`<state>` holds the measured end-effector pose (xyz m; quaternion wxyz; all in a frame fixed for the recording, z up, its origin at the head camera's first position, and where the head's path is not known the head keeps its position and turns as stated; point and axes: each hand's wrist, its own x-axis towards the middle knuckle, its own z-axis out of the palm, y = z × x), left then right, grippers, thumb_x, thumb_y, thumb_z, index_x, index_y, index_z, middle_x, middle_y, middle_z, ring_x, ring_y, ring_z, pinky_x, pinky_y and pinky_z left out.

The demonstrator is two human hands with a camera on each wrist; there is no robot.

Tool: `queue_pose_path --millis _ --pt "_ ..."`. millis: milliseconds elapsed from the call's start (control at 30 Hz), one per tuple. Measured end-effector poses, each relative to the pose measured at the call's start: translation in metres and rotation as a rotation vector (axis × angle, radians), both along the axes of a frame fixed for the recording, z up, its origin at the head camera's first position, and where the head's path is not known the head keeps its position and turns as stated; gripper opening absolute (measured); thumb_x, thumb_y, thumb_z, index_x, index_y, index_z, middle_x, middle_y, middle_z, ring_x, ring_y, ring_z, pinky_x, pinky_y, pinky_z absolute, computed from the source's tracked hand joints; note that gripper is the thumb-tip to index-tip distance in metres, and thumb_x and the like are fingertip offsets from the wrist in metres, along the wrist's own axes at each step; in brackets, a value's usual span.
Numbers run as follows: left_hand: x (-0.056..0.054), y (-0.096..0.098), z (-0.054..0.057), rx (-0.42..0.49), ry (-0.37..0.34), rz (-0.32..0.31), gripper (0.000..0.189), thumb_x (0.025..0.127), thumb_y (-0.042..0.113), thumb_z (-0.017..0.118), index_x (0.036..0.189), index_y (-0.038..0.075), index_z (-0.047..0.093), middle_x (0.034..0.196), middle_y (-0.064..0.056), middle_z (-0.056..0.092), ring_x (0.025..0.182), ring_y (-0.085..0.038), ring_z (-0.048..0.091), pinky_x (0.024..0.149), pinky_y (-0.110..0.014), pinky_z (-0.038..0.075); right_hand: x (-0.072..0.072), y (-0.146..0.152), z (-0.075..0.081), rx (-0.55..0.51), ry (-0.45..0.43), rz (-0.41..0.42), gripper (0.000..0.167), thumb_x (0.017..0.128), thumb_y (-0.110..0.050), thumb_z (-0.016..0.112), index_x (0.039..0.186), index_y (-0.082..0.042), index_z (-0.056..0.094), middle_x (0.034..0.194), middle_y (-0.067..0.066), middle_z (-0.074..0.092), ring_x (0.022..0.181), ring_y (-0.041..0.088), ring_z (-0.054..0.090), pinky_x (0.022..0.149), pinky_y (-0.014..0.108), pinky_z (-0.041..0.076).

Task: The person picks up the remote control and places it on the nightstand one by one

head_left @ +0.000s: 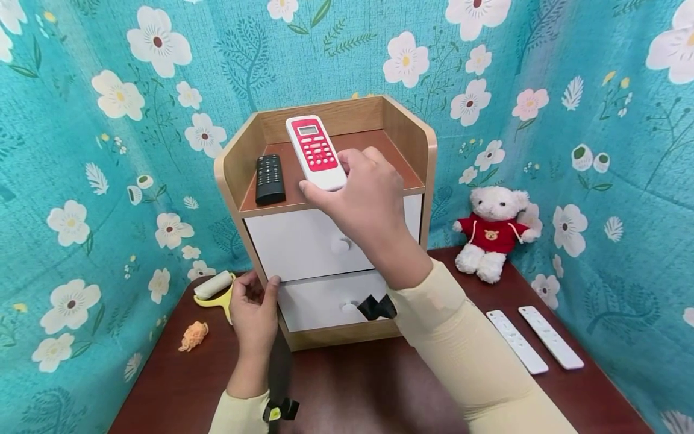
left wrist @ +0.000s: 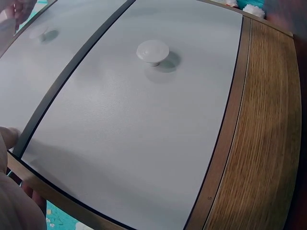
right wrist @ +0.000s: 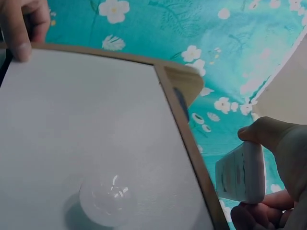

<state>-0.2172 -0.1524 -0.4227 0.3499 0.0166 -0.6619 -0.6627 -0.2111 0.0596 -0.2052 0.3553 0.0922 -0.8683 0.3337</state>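
Note:
My right hand (head_left: 368, 199) grips a white remote control with a red face (head_left: 314, 147) by its lower end, thumb on one side and fingers on the other. In the head view the remote overlaps the brown top shelf of a small wooden cabinet (head_left: 360, 144). A black remote control (head_left: 269, 179) lies on that shelf at the left. My left hand (head_left: 255, 310) holds the cabinet's left side edge, its thumb on the front by the gap between two white drawers (head_left: 303, 241). Round white knobs (left wrist: 152, 51) stick out from the drawer fronts, and both drawers are closed.
A white teddy bear in a red top (head_left: 493, 232) sits at the right behind two white remotes (head_left: 517, 342) (head_left: 550, 337). A yellow-handled roller (head_left: 214, 288) and a crumpled orange thing (head_left: 193, 336) lie left on the dark red table (head_left: 347, 386). Flowered teal cloth (head_left: 336, 54) surrounds everything.

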Motion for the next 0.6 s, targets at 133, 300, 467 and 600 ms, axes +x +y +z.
queue_pose_path --millis 133,300,467,600 --pt "0.002 0.000 0.000 -0.008 -0.014 0.011 0.035 0.097 0.008 0.083 0.123 -0.005 0.064 0.109 -0.003 0.068 0.099 -0.011 0.064 0.081 -0.016 0.052 -0.011 -0.008 0.009 0.078 -0.104 -0.041 0.064 0.087 -0.063 0.083 0.122 -0.010 0.077 0.102 0.004 0.065 0.089 0.019 0.059 0.075 0.037 0.050" --pt "0.002 -0.001 -0.001 -0.027 -0.038 0.012 0.040 0.097 0.013 0.084 0.127 -0.004 0.063 0.114 -0.003 0.069 0.101 -0.013 0.064 0.082 -0.016 0.053 -0.025 -0.017 0.016 0.181 -0.177 -0.081 0.066 0.089 -0.069 0.078 0.119 -0.011 0.075 0.103 0.003 0.064 0.088 0.017 0.058 0.074 0.034 0.051" --pt "0.000 -0.001 -0.001 -0.032 -0.032 0.012 0.039 0.098 0.012 0.084 0.126 -0.004 0.063 0.116 -0.007 0.070 0.102 -0.013 0.065 0.082 -0.016 0.053 -0.038 -0.024 0.019 0.254 -0.209 -0.108 0.064 0.091 -0.069 0.075 0.113 -0.009 0.075 0.101 0.003 0.065 0.086 0.017 0.059 0.073 0.033 0.054" --pt "-0.001 -0.002 0.000 -0.030 -0.029 0.010 0.037 0.097 0.010 0.083 0.125 -0.004 0.063 0.116 -0.008 0.070 0.101 -0.013 0.065 0.082 -0.017 0.053 -0.046 -0.028 0.022 0.297 -0.243 -0.126 0.065 0.091 -0.068 0.074 0.114 -0.008 0.073 0.101 0.004 0.067 0.085 0.018 0.060 0.072 0.033 0.055"
